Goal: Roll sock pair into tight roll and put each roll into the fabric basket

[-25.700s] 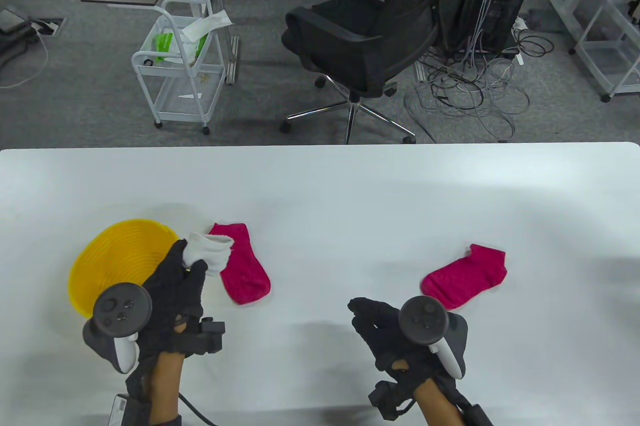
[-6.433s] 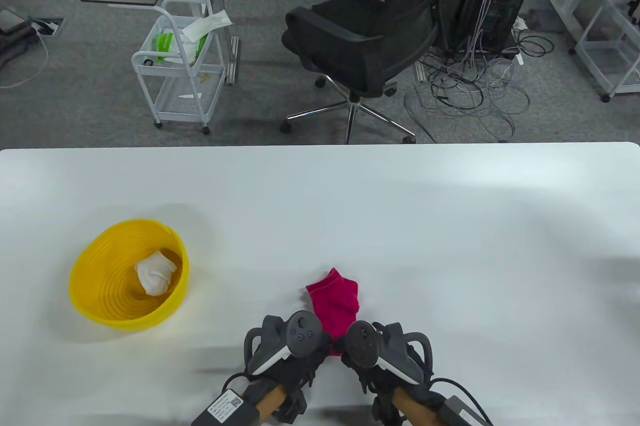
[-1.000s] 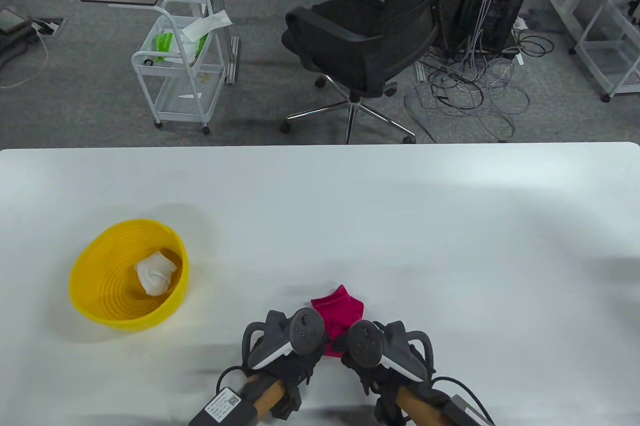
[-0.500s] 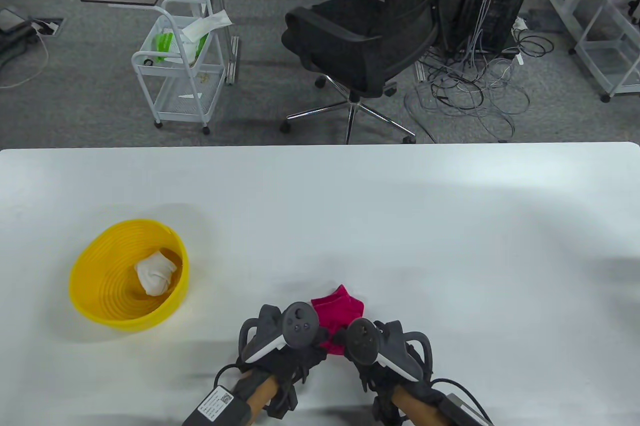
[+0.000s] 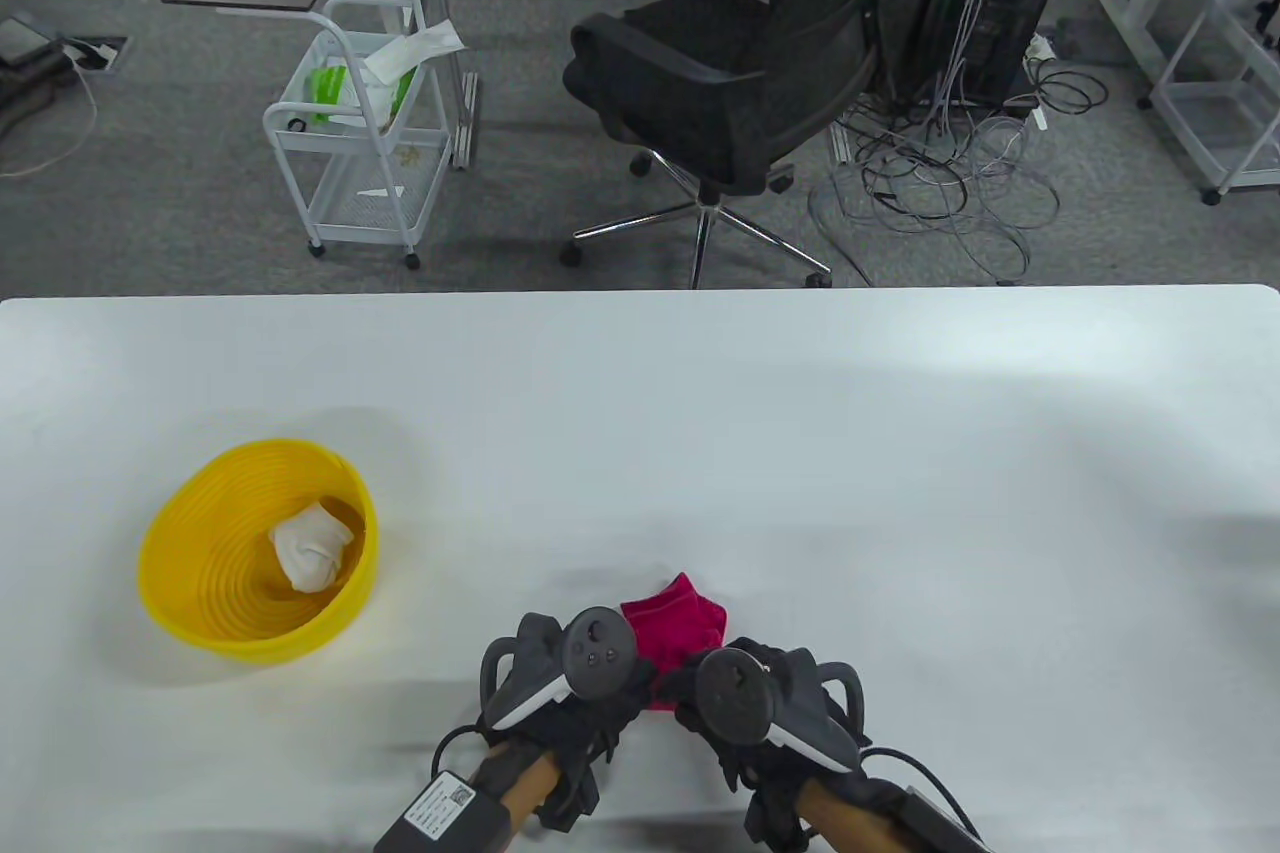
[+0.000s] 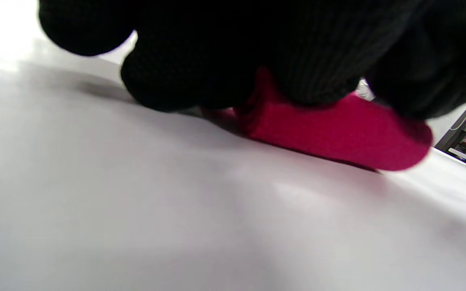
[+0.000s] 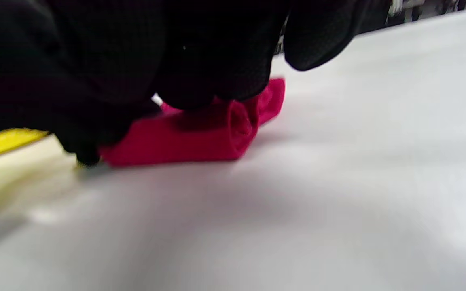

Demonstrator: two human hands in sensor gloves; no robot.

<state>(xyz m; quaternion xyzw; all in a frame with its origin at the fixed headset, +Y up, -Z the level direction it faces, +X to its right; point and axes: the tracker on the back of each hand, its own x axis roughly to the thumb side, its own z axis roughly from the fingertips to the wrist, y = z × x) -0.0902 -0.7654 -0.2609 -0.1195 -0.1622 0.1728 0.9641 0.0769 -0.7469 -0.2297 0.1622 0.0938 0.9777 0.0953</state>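
Note:
A magenta sock pair (image 5: 672,631) lies partly rolled on the white table (image 5: 700,413) near its front edge. Both gloved hands sit on its near end. My left hand (image 5: 610,693) curls its fingers over the roll (image 6: 338,129), and my right hand (image 5: 700,693) does the same from the other side, fingers over the rolled end (image 7: 200,133). The flat cuff end pokes out beyond the trackers. A yellow basket (image 5: 200,598) stands at the left with a white sock roll (image 5: 310,545) inside.
Beyond the far table edge stand an office chair (image 5: 740,83), a white wire cart (image 5: 355,143) and tangled cables (image 5: 940,183) on the floor. The yellow basket rim (image 7: 2,143) shows at the left of the right wrist view.
The visible flat part of the magenta socks has shortened slightly as the roll moved away from me. The right hand shifted a little toward me; the left hand edged forward.

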